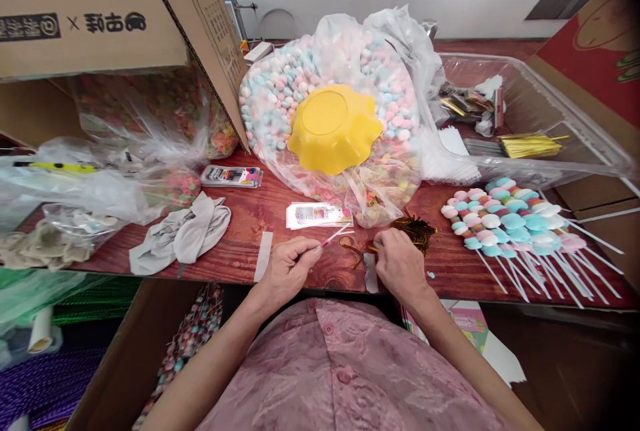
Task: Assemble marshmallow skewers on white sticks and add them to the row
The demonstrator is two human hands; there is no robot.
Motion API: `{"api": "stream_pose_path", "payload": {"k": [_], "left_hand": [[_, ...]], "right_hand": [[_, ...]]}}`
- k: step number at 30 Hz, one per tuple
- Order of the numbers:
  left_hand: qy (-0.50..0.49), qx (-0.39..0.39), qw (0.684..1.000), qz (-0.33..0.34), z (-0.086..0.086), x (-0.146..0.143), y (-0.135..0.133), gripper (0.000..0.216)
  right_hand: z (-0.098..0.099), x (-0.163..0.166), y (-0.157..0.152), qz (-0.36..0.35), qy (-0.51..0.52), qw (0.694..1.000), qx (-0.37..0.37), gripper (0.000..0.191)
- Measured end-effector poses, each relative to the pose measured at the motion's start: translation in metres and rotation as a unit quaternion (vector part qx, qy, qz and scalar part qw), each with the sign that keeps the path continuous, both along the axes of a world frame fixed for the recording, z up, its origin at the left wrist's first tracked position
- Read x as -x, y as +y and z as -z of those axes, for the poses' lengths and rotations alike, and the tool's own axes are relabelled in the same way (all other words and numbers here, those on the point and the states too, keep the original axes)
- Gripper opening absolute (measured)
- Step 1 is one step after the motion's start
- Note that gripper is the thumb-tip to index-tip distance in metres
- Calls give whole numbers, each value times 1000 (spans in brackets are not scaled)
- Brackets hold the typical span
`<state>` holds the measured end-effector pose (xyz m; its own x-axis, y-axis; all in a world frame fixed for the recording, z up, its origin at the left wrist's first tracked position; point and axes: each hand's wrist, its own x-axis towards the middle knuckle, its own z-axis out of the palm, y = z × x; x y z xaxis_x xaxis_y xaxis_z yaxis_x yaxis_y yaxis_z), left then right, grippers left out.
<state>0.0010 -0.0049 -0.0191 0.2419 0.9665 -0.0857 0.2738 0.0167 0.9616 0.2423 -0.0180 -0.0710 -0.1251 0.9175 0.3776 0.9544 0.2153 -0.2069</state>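
Observation:
Near the front edge of the table, my left hand (290, 265) is closed in a pinch on a thin white stick (339, 233) with a touch of pink near the fingertips. Its exact form is too small to tell. To the right, my right hand (401, 264) has its fingertips together on thin gold twist ties. A bundle of gold twist ties (417, 232) lies just behind that hand. Between the hands, a few loose ties (352, 252) curl on the wood. Printed white labels (314, 215) are stacked beyond my left fingertips.
Behind stands a large bag of pastel candies (273, 91) topped by an upturned yellow bowl (327, 121). Candy skewers (520, 221) lie at right, before a clear plastic bin (545, 94). Grey cloth (183, 234) and a cardboard box (120, 24) are at left.

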Motion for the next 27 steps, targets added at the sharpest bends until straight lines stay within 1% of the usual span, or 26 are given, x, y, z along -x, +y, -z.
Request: {"api": "stream_pose_path", "payload": {"k": [2, 3, 5, 6, 8, 10, 13, 16, 19, 23, 25, 27], "left_hand": [[-67, 94, 993, -20, -2, -1, 0, 26], [-105, 148, 983, -18, -4, -4, 0, 29], [-179, 235, 955, 8, -10, -11, 1, 30], [-208, 256, 944, 28, -13, -16, 2, 29], [-244, 261, 932, 53, -17, -23, 4, 25], [-250, 256, 932, 48, -18, -26, 5, 23], [-240, 268, 933, 5, -12, -21, 6, 27], [-237, 275, 931, -46, -5, -14, 5, 30], [-236, 275, 930, -58, -3, -15, 4, 31], [-232, 268, 935, -31, -3, -25, 3, 28], [-226, 259, 939, -20, -4, -27, 3, 26], [-223, 244, 944, -12, -6, -29, 4, 25]], "right_hand": [[-2, -2, -4, -2, 67, 997, -26, 17], [-4, -1, -6, -11, 93, 995, -42, 17], [-8, 2, -9, -42, 116, 990, -74, 17], [-11, 3, -9, -57, 118, 988, -87, 17], [-16, 1, -6, -64, 112, 986, -103, 16], [-19, -8, -1, -45, 100, 990, -90, 15], [-18, -29, 2, -20, 84, 995, -40, 14], [-13, -38, -1, -23, 84, 996, -8, 15], [-12, -26, 0, -42, 44, 998, -2, 15], [-15, -7, 18, -79, -91, 992, 31, 16], [-18, -4, 25, -90, -117, 988, 40, 17], [-19, -3, 26, -108, -115, 987, 29, 17]]}}
